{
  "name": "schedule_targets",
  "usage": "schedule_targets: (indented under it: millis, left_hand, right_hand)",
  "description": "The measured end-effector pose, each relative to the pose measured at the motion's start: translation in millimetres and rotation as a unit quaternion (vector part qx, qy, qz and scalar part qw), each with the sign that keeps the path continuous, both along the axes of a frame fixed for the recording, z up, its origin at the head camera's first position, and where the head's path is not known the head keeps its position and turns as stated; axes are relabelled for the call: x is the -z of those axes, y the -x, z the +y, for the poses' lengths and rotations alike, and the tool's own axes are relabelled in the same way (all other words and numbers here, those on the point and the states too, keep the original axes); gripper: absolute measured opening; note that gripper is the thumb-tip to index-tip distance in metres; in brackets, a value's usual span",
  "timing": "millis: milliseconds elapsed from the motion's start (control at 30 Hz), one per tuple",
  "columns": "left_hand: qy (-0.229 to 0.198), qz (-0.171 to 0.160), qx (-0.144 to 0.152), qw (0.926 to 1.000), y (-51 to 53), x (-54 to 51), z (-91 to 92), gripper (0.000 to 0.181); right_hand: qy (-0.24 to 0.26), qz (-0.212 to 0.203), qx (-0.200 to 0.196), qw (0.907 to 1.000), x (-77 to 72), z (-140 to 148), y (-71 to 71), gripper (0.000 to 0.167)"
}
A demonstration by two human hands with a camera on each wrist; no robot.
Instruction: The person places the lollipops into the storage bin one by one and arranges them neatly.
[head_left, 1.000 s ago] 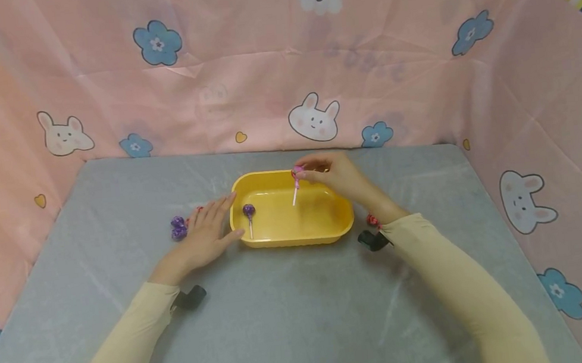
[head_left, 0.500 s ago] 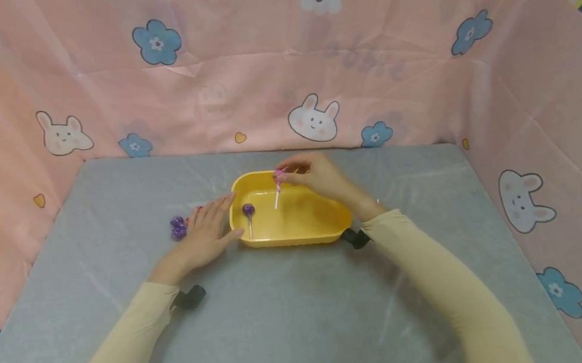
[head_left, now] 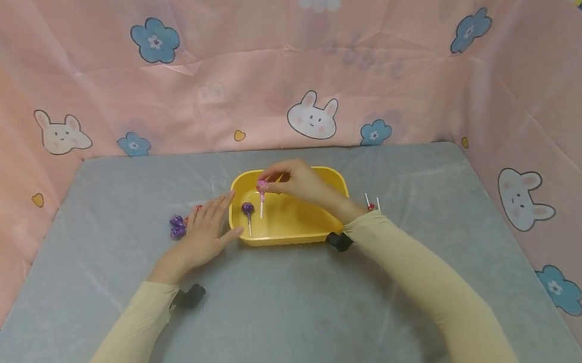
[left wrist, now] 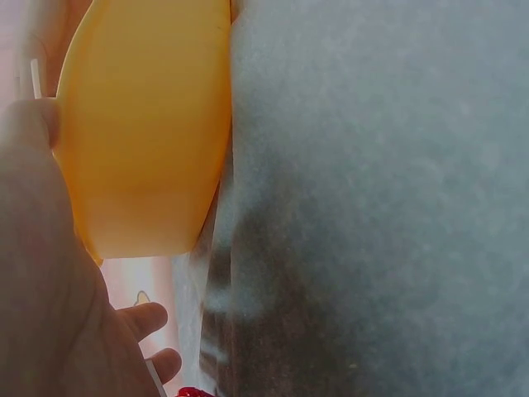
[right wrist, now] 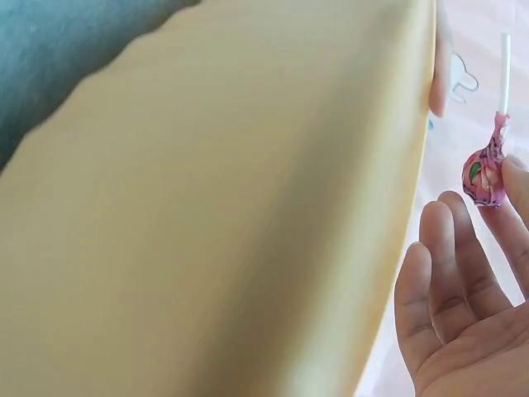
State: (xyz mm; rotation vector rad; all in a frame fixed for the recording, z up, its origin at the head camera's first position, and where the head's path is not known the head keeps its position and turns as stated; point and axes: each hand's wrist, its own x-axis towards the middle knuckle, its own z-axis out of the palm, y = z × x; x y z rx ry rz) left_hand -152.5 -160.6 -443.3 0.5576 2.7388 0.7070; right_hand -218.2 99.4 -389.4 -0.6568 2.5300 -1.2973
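In the head view a yellow plastic basin [head_left: 303, 238] stands on the table, with a purple-wrapped lollipop [head_left: 248, 208] lying inside at its left end. My right hand [head_left: 299, 183] is over the basin and pinches a pink-wrapped lollipop [right wrist: 483, 175] by its candy head between thumb and index finger; the white stick points down into the basin. My left hand [head_left: 202, 233] rests against the basin's left rim with fingers spread and straight. The left wrist view shows the thumb [left wrist: 33, 124] touching the rim.
Left of my left hand lie purple-wrapped lollipops [head_left: 177, 226], and a red wrapper [left wrist: 195, 392] shows partly behind its fingers. Right of the basin are red lollipops with white sticks [head_left: 372, 206], partly hidden by my right arm. A pink printed curtain [head_left: 259, 89] surrounds the grey table [head_left: 284, 308].
My right hand has carried the pink lollipop leftward over the basin, toward the purple one. Its arm has uncovered more of the lollipops on the right. My left hand has stayed put.
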Motion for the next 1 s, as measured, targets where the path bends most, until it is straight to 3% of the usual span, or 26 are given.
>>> schedule_targets:
  millis: [1000]
  left_hand:
    - [-0.003, 0.001, 0.002, 1.0, 0.1, -1.2, -0.2, 0.082]
  right_hand:
    - [-0.044, -0.009, 0.002, 0.999, 34.7, -18.4, -0.3, 0.024]
